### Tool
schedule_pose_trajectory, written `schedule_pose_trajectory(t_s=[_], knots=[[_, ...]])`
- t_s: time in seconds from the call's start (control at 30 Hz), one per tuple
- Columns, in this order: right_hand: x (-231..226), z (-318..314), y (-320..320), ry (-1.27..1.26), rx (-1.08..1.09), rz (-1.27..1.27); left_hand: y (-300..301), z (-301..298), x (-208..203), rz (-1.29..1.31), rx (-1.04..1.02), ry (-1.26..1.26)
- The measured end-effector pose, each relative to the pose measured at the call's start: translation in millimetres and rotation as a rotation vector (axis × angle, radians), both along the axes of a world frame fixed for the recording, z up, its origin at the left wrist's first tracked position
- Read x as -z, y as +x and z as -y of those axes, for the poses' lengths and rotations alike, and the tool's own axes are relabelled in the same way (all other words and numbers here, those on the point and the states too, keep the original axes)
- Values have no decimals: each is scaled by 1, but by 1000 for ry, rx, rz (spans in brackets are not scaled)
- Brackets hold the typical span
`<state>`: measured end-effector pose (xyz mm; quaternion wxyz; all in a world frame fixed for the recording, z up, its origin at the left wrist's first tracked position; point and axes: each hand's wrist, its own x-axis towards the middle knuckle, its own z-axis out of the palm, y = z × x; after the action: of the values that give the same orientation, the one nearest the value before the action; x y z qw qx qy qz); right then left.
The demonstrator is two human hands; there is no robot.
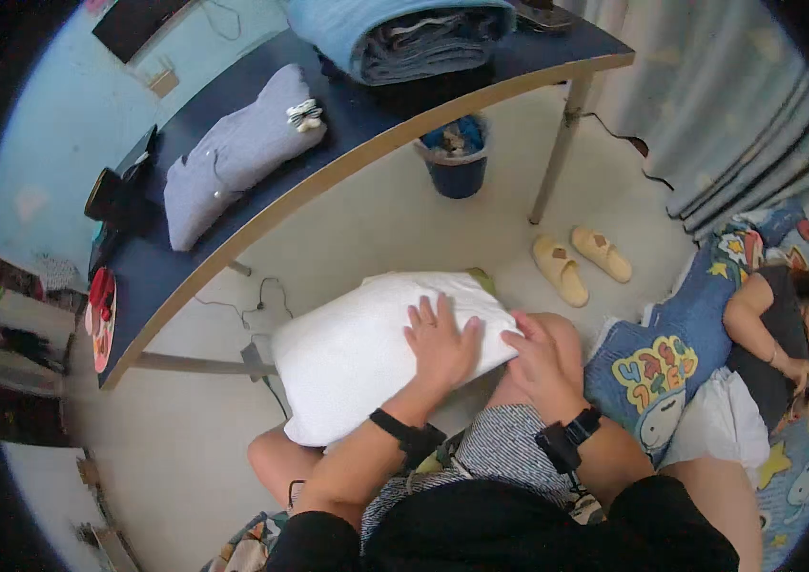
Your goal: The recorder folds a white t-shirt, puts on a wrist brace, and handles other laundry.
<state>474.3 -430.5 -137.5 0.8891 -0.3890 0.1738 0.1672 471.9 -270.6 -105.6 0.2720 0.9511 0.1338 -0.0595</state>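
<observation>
One plump, oblong pillow [352, 357] under left hand [442, 345]

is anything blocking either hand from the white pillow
Nothing visible stands in the way: the left hand lies spread on top of the white pillow, and the right hand is at its right-hand corner.
</observation>
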Motion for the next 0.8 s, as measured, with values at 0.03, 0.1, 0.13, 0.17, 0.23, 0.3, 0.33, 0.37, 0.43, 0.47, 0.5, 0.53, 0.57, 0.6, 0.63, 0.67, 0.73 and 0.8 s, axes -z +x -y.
schedule_pose_trajectory(t_s=[0.03, 0.1, 0.13, 0.17, 0.23, 0.3, 0.33, 0.37, 0.43, 0.47, 0.5, 0.53, 0.57, 0.6, 0.63, 0.67, 0.73, 0.8], knots=[[-5, 2, 5, -35, 35, 3, 0, 7, -4, 40, -15, -45], [-23, 5, 10, -35, 40, 44, 1, 17, -7, 86, -57, -95], [-32, 5, 12, -33, 67, 86, 3, 20, -8, 126, -56, -144], [-41, 6, 15, -41, 53, 95, 6, 25, -9, 173, -42, -199], [-58, 5, 19, -223, 66, 269, 7, 26, -9, 199, -55, -220], [-83, -14, 16, -302, 36, 374, 8, 12, 6, 416, -79, -438], [-99, -33, 13, -544, -77, 528, 2, 3, 8, 435, -243, -1010], [-112, -48, 7, -794, -181, 675, -6, -6, -2, 418, -400, -1589], [-130, -83, -11, -733, -426, 976, -33, -48, -22, 217, -476, -1672], [-127, -110, -22, -781, -499, 1266, -52, -81, -16, 184, -449, -1831], [-118, -130, -33, -839, -569, 1552, -66, -107, -6, 135, -413, -2001], [-110, -149, -47, -861, -789, 1614, -74, -127, -7, 132, -411, -2003], [-101, -161, -60, -873, -1017, 1666, -82, -145, -8, 77, -474, -2048], [-96, -163, -70, -865, -1020, 1670, -89, -158, -9, 27, -541, -2089], [-92, -161, -79, -825, -1035, 1705, -94, -165, -8, 33, -545, -2089], [-89, -157, -82, -794, -1046, 1742, -95, -170, -8, -5, -618, -1981], [-77, -142, -78, -891, -1043, 1716, -93, -173, -12, -39, -683, -1883], [-65, -116, -74, -1083, -935, 1647, -86, -163, -30, -81, -507, -1249]])
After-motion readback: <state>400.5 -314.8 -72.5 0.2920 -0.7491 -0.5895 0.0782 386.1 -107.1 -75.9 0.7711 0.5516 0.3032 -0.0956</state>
